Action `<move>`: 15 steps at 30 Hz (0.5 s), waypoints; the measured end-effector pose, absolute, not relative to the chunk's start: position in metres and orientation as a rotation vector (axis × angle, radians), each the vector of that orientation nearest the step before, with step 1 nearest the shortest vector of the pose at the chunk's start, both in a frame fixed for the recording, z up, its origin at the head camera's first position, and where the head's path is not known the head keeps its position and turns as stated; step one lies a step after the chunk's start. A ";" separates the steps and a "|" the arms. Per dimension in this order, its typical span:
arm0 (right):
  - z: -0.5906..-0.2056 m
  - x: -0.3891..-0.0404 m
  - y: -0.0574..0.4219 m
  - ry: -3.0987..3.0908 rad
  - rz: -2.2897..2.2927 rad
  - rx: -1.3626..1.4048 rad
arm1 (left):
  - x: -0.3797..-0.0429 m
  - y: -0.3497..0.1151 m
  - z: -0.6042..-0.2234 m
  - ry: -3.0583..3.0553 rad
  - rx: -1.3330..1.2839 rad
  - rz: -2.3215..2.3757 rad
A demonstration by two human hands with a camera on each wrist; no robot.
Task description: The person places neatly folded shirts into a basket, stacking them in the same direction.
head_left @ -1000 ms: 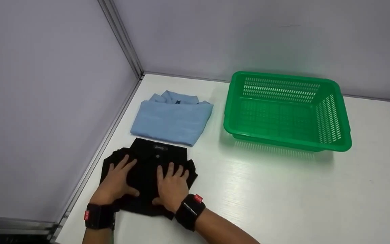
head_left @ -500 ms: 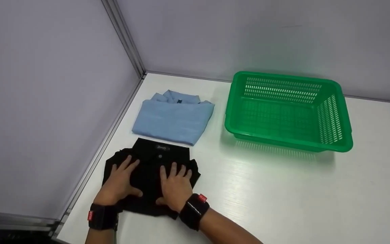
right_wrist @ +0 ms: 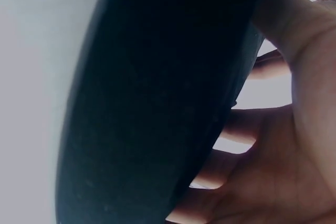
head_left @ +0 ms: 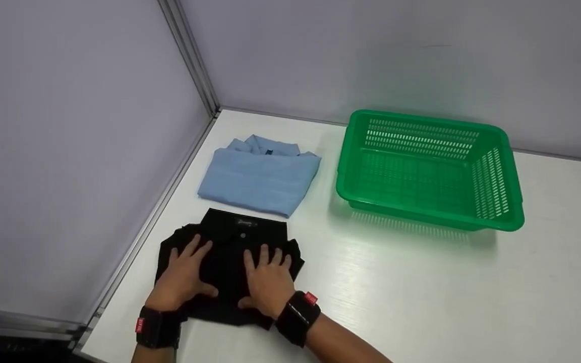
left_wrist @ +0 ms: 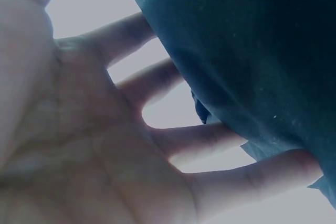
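A folded black shirt [head_left: 225,272] lies on the white table at the lower left, its collar and one button toward the far side. My left hand [head_left: 182,277] rests on its left half with fingers spread. On the right half my right hand [head_left: 268,282] lies flat, fingers also apart. Between the two thumbs a strip of black cloth shows. The left wrist view has straight fingers [left_wrist: 252,182] touching the dark cloth [left_wrist: 236,51]. In the right wrist view, the fingertips go out of sight behind the cloth [right_wrist: 152,103]. Just beyond lies a folded light blue shirt [head_left: 260,179].
A green plastic basket [head_left: 429,219] with slotted walls stands at the back right, nothing in it. Grey panels [head_left: 94,126] wall the table [head_left: 421,292] on the left and back. A dark object [head_left: 13,348] sits low at the left corner.
Both hands stay on the black shirt with fingers spread. The whole scene shifts slightly to the right and down in the head view.
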State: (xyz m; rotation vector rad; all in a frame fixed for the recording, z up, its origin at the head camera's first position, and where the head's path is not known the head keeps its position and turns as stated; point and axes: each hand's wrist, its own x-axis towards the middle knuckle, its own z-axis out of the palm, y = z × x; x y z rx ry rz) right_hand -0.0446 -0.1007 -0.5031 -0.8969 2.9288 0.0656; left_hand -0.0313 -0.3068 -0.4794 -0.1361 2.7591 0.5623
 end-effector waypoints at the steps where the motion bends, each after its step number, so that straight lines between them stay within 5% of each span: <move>1: -0.503 -0.044 -0.100 2.923 0.060 -0.901 | -0.030 -0.306 -0.479 2.756 -0.137 0.559; 15: -0.504 -0.044 -0.075 2.859 0.015 -0.940 | -0.022 -0.283 -0.483 2.814 -0.123 0.553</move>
